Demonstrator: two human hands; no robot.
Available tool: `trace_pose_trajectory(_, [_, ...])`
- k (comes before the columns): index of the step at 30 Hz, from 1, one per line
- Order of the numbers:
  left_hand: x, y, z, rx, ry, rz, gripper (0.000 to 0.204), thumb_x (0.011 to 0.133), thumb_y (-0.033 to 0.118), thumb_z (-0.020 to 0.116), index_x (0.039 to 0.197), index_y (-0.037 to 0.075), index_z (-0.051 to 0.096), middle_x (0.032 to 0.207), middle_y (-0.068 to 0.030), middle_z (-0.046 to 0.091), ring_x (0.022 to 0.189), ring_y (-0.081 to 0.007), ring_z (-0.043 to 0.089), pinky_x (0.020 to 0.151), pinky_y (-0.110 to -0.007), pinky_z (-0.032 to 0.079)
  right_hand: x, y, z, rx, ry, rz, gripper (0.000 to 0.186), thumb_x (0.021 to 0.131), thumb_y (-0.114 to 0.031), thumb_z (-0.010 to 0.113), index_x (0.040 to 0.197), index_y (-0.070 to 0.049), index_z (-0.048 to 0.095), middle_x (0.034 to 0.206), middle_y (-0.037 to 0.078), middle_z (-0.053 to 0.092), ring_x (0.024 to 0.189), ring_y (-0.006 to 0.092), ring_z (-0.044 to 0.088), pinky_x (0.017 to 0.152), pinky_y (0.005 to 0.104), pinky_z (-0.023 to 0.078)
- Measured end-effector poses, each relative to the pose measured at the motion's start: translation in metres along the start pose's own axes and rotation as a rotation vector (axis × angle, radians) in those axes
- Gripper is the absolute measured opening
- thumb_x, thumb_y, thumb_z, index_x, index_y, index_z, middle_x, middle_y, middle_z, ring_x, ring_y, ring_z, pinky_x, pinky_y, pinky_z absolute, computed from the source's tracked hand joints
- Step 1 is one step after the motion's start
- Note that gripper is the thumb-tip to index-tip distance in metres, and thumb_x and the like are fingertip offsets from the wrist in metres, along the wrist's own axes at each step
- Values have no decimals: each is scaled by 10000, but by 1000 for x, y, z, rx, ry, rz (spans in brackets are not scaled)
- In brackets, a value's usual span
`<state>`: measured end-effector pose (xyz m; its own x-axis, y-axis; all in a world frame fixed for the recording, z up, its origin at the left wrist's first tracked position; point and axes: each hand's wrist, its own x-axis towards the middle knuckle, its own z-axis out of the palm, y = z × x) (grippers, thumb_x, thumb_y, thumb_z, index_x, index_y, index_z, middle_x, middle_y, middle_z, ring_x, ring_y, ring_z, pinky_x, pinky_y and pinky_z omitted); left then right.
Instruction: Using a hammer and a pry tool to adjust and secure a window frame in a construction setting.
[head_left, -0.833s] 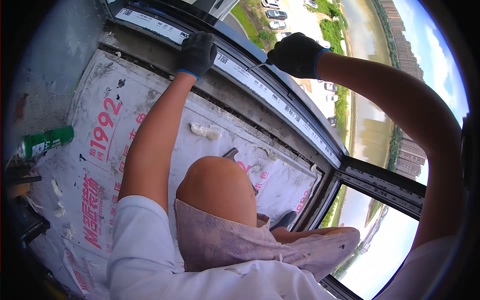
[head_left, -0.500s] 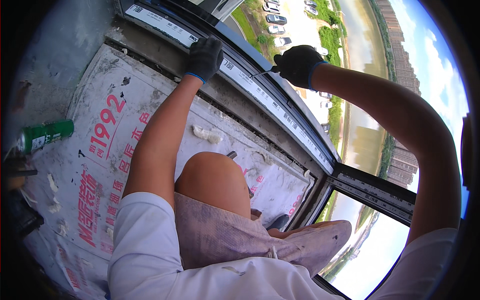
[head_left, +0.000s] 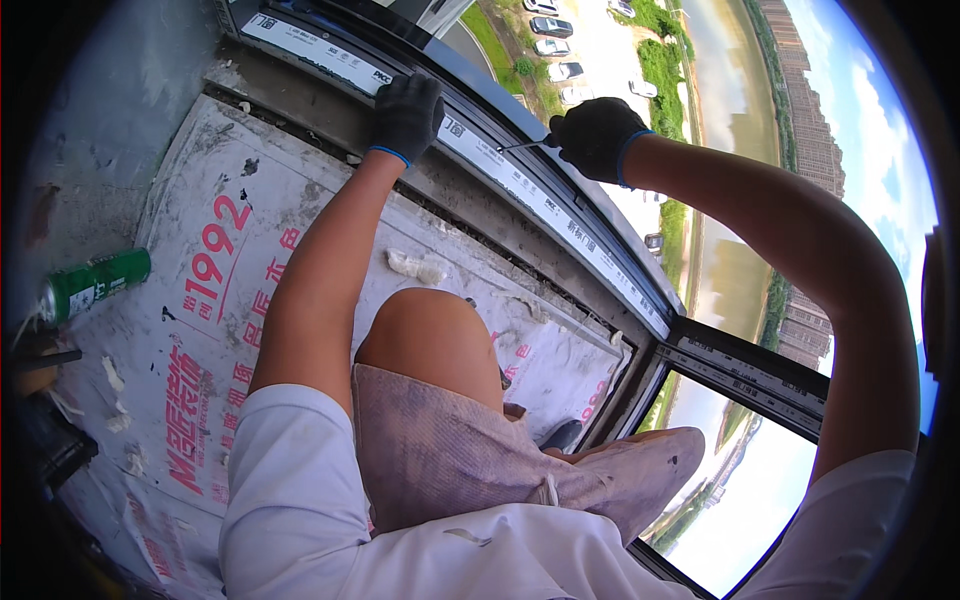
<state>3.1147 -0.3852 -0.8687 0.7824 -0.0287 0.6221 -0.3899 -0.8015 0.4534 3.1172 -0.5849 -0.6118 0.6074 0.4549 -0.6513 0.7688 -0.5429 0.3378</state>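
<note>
A dark window frame [head_left: 560,222] with white protective film runs diagonally in front of me. My left hand [head_left: 407,115], in a black glove with a blue cuff, has its fingers bent over the frame and grips it. My right hand [head_left: 598,140], gloved the same way, is closed and held out past the frame on the window side. A thin metal rod-like tool [head_left: 522,147] sticks out of it, its tip at a small dark spot on the film. The handle end is hidden in the fist, so its exact kind does not show.
Printed protective sheeting [head_left: 200,400] covers the floor, with foam scraps [head_left: 416,267] on it. A green spray can [head_left: 95,285] lies at the left. Beyond the frame is a steep drop to parked cars [head_left: 552,47] and a river. A lower window [head_left: 690,470] stands at the right.
The view has shifted slightly. Both hands keep their places on and over the frame, and the tool's tip stays at the same spot on the film.
</note>
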Motion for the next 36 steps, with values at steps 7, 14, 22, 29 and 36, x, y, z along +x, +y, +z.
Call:
trace_pose_trajectory(7, [8, 3, -2, 37, 3, 31, 144, 924, 257, 609, 992, 133, 578, 966, -113, 610, 934, -350, 590, 785, -508, 477, 4, -2, -17, 3, -175, 87, 317, 948, -374, 598, 945, -100, 757, 876, 156, 723, 863, 355, 696, 791, 450, 559])
trace_pose_trajectory(14, [12, 4, -2, 6, -22, 48, 161, 921, 271, 618, 997, 134, 578, 951, -111, 601, 937, -356, 585, 783, -514, 471, 13, 6, -19, 229, -360, 247, 453, 958, -407, 557, 1009, 8, 732, 993, 225, 724, 963, 381, 696, 865, 441, 548])
trace_pose_trajectory(22, [11, 3, -4, 50, -147, 41, 206, 907, 284, 643, 1016, 128, 565, 990, -121, 587, 986, -382, 563, 813, -537, 444, -64, -21, -19, 565, -39, 437, 320, 903, -246, 555, 999, -10, 749, 984, 253, 720, 944, 416, 703, 831, 478, 560])
trace_pose_trajectory(29, [28, 5, -29, -36, -412, -7, 362, 817, 258, 709, 1091, 110, 526, 1061, -146, 565, 1044, -393, 537, 895, -520, 430, -100, -109, 139, 1200, 354, 492, 363, 973, -358, 556, 1013, -4, 629, 876, 264, 685, 870, 450, 664, 791, 540, 509])
trace_pose_trajectory(36, [8, 151, -114, -304, -966, 579, 571, 707, 168, 683, 1254, 66, 555, 1140, -187, 587, 1136, -372, 543, 1045, -493, 400, -59, -181, 169, 1492, 604, 326, 345, 925, -352, 640, 1102, -55, 641, 974, 223, 703, 932, 435, 664, 831, 516, 513])
